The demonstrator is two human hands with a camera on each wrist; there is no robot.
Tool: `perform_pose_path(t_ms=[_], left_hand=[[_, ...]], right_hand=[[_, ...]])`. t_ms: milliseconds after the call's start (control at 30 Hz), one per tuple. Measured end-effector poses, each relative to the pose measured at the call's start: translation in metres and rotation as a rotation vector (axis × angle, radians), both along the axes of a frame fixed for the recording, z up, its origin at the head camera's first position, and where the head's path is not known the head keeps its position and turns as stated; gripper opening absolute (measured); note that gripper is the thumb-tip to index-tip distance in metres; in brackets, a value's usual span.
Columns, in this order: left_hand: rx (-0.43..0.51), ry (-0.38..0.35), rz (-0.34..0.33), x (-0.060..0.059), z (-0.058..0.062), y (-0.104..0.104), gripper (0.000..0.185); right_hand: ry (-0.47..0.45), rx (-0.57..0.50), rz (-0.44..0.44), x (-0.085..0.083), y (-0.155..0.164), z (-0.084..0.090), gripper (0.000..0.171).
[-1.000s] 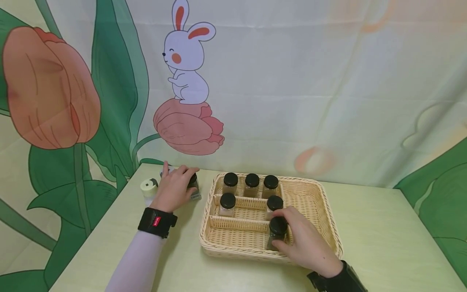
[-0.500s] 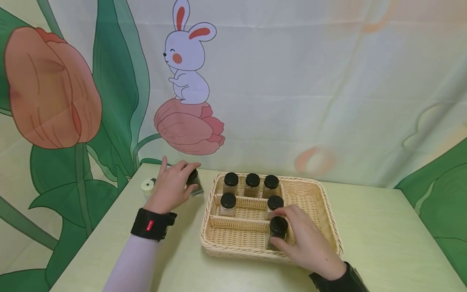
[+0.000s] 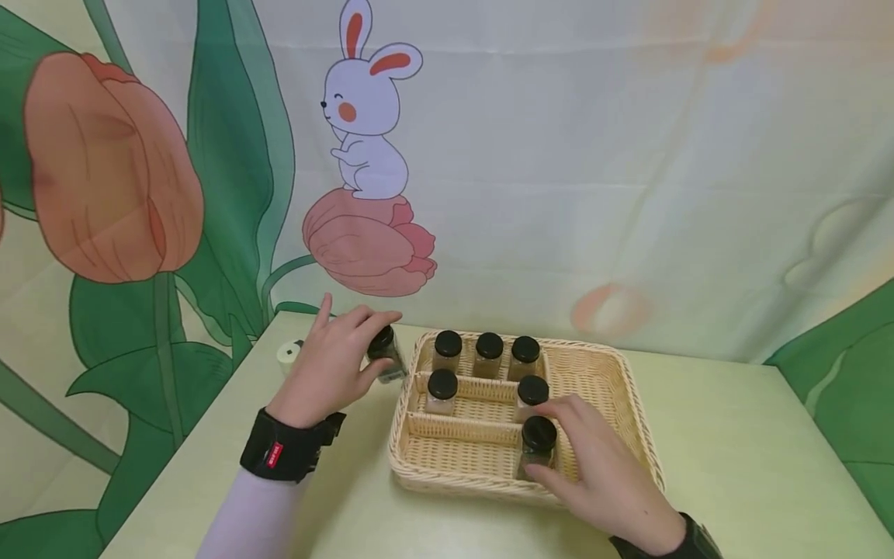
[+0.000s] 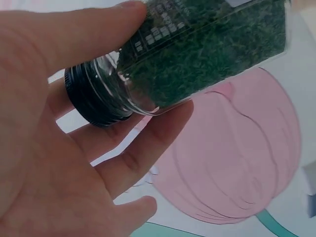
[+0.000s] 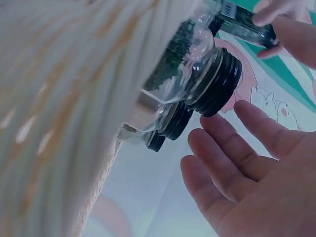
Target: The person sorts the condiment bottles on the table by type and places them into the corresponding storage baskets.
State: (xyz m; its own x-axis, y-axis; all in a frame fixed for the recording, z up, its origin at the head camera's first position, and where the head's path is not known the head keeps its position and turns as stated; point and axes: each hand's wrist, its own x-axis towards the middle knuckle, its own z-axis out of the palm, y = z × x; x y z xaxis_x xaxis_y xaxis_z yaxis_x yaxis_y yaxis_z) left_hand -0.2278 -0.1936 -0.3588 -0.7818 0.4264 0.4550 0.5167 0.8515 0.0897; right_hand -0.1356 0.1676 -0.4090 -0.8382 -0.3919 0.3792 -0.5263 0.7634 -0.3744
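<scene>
— What did the left hand [image 3: 334, 362] hold?
— A black-capped jar [image 3: 386, 353], gripped tilted above the counter [image 3: 733, 473], just left of the basket [image 3: 632, 423].
— The wrist view?
— Green flakes inside. The right hand [image 3: 604, 473] lay relaxed beside a basket jar [image 3: 538, 449].

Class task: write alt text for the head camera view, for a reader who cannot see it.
A person's left hand grips a black-lidded jar beside a wicker basket on a pale green table. The right hand rests in the basket, fingers open beside one of six jars there.

Left hand [image 3: 328, 365] has lifted its jar [image 3: 386, 353] toward the basket [image 3: 608, 373]
</scene>
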Motion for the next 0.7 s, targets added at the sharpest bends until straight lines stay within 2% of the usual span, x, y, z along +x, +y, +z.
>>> perform_pose_path(t_ms=[333, 533, 700], left_hand=[[0.035, 0.006, -0.127, 0.022, 0.017, 0.002, 0.065], [0.029, -0.037, -0.155, 0.031, 0.022, 0.005, 0.063], [0.023, -0.069, -0.183, 0.035, 0.023, 0.008, 0.060]], right_hand=[[-0.003, 0.041, -0.020, 0.019, 0.015, 0.001, 0.070], [0.011, 0.068, -0.042, 0.030, 0.019, 0.003, 0.078], [-0.025, 0.063, -0.042, 0.037, 0.021, 0.002, 0.090]])
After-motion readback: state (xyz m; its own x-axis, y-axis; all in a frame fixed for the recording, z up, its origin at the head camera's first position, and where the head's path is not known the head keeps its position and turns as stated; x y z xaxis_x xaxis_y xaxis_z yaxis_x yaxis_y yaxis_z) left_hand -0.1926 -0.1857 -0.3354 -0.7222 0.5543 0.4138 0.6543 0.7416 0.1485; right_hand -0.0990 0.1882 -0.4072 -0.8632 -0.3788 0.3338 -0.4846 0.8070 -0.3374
